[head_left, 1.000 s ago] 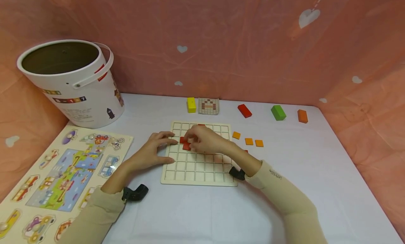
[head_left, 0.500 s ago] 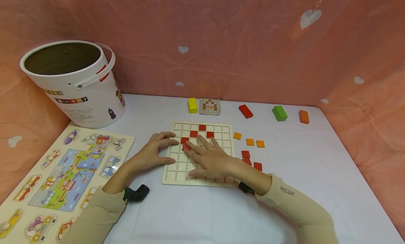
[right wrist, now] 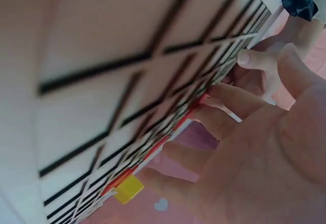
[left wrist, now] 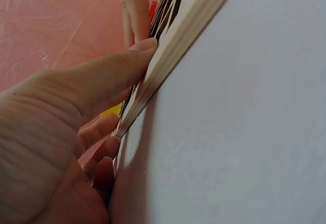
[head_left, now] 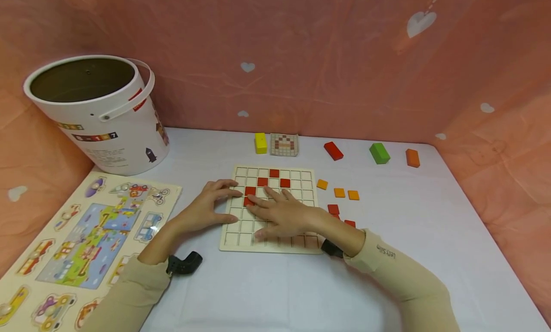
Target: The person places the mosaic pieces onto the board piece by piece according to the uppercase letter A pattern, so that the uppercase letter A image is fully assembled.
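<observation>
A pale wooden grid board (head_left: 275, 246) lies flat, with several red square tiles (head_left: 274, 173) set in its cells. My right hand (head_left: 284, 217) is spread over the board, its fingers fairly straight; a fingertip touches the lowest red tile (head_left: 247, 201) on the left. The left hand (head_left: 211, 203) rests at the board's left edge, thumb and fingertips on the rim, fingers bent only loosely. In the left wrist view, the thumb (left wrist: 137, 56) lies on the upper edge of the board (left wrist: 178, 40). Some cells stay hidden beneath my right hand.
Loose red tiles (head_left: 333, 209) and orange tiles (head_left: 339, 193) lie right of the board. Behind it are a yellow block (head_left: 260, 143), a pattern card (head_left: 284, 145), and red (head_left: 333, 150), green (head_left: 380, 153) and orange blocks (head_left: 412, 158). A white bucket (head_left: 116, 150) and a picture puzzle (head_left: 142, 246) stand left.
My right hand went from bent fingers near the lowest red tile to spread flat over the board. That tile shifted left, now below the tile above it. The left hand stayed put.
</observation>
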Action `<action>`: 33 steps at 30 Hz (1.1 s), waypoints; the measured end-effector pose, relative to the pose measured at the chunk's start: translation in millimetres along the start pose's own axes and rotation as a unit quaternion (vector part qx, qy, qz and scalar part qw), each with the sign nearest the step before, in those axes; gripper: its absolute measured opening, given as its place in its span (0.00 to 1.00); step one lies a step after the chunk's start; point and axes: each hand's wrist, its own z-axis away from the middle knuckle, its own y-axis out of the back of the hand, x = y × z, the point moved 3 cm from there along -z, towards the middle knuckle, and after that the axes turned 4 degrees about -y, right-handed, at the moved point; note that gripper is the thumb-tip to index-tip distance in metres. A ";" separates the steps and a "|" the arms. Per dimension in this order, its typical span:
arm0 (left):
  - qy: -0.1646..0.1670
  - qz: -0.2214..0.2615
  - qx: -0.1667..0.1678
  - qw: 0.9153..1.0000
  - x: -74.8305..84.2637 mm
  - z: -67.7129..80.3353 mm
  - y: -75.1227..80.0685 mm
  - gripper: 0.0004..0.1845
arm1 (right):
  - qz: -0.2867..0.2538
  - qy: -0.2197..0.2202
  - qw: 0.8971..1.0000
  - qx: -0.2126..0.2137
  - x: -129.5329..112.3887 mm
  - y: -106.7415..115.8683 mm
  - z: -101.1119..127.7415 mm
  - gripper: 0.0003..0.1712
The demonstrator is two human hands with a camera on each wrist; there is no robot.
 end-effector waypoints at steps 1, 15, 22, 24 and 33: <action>0.000 0.000 0.000 1.000 0.2 0.0 0.0 0.31 | -0.006 0.005 1.000 0.000 0.6 0.5 -0.3 0.42; -0.002 0.004 -0.001 1.000 0.1 -2.4 -1.1 0.31 | -0.336 -0.024 0.925 0.175 95.8 -2.8 82.5 0.27; 0.005 0.001 0.002 1.000 -0.5 -0.5 0.1 0.32 | -0.318 -0.062 0.925 0.196 126.0 -11.7 106.0 0.23; 0.004 0.003 0.001 1.000 -0.2 0.0 0.3 0.32 | -0.312 -0.066 0.928 0.191 128.3 -14.4 104.7 0.22; 0.000 0.003 0.000 1.000 -0.8 0.8 0.3 0.32 | -0.287 -0.088 0.937 0.178 126.2 -19.6 102.0 0.23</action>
